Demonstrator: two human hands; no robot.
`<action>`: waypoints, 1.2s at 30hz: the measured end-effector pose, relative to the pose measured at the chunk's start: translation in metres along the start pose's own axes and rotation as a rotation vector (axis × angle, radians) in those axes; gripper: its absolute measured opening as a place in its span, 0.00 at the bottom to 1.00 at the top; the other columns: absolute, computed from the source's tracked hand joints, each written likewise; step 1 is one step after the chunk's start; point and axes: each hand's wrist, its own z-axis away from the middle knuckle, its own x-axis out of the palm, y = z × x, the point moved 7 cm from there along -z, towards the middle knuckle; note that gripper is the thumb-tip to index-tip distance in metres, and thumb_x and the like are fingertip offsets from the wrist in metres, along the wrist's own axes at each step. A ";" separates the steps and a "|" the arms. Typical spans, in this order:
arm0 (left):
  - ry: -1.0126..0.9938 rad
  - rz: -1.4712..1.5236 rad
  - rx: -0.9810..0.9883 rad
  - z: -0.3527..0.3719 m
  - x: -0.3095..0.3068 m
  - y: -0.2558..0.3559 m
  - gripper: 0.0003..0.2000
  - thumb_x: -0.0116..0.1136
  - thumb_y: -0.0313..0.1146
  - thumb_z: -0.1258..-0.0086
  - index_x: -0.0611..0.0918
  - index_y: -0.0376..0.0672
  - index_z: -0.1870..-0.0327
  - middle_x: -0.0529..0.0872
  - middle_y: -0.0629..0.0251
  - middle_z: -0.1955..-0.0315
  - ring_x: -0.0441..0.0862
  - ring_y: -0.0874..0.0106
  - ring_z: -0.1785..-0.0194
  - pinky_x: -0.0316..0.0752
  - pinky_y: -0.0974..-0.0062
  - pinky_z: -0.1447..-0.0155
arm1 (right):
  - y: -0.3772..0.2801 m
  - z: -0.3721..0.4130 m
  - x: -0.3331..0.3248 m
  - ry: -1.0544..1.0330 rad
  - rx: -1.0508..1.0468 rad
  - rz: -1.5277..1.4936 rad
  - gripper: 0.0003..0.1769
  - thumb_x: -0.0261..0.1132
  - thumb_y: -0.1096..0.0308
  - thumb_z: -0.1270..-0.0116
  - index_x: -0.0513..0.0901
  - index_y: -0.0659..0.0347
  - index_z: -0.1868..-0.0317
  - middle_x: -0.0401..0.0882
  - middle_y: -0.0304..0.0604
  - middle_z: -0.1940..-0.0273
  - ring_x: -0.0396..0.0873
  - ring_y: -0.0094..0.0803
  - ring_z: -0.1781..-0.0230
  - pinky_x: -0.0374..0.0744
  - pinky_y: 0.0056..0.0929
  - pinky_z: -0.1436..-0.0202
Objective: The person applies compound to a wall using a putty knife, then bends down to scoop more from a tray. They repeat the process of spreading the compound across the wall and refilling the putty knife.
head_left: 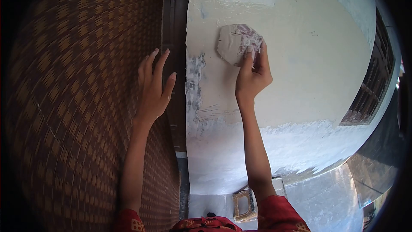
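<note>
My right hand (252,71) grips the lower right edge of a flat, many-sided piece (231,45), its thumb on the near face. Pale putty-like paste coats most of this piece, and purplish print shows through on its right side. It is held up against, or close over, the cream-coated wall (309,68). To the left, my left hand (153,83) is raised with its fingers apart and nothing in it. It overlaps the edge of the brown woven panel (81,81) in this view.
A dark door (170,25) stands in the gap between panel and wall. The wall's left edge is rough, with grey patches. A barred window (371,73) is at the right. Below, a small wooden-framed stool (243,206) stands on the grey tiled floor (317,197).
</note>
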 end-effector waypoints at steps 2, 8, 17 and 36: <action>-0.009 0.002 0.019 -0.001 0.005 0.005 0.26 0.49 0.42 0.22 0.64 0.47 0.25 0.58 0.53 0.26 0.52 0.53 0.24 0.49 0.51 0.22 | -0.007 0.013 0.036 -0.112 -0.135 0.047 0.25 0.66 0.79 0.37 0.79 0.65 0.38 0.87 0.53 0.63 0.83 0.26 0.71 0.81 0.24 0.65; -0.021 0.007 0.013 0.000 0.000 0.006 0.27 0.48 0.44 0.22 0.64 0.47 0.25 0.57 0.54 0.26 0.51 0.53 0.24 0.48 0.51 0.22 | 0.013 -0.033 0.020 0.023 -0.023 0.072 0.22 0.63 0.75 0.31 0.78 0.71 0.38 0.86 0.50 0.53 0.83 0.25 0.60 0.81 0.22 0.56; -0.036 0.039 0.030 0.000 0.006 0.013 0.27 0.48 0.45 0.22 0.64 0.48 0.25 0.57 0.54 0.25 0.51 0.53 0.24 0.48 0.51 0.22 | -0.012 -0.018 0.037 -0.093 -0.061 -0.006 0.23 0.65 0.77 0.36 0.80 0.66 0.39 0.87 0.55 0.61 0.85 0.26 0.65 0.80 0.23 0.58; -0.053 0.023 -0.010 0.002 -0.002 0.013 0.26 0.50 0.41 0.22 0.64 0.48 0.25 0.57 0.54 0.26 0.51 0.54 0.23 0.49 0.52 0.22 | 0.015 0.014 0.017 -0.102 0.124 0.129 0.21 0.64 0.76 0.31 0.78 0.70 0.37 0.86 0.51 0.50 0.83 0.26 0.53 0.81 0.23 0.54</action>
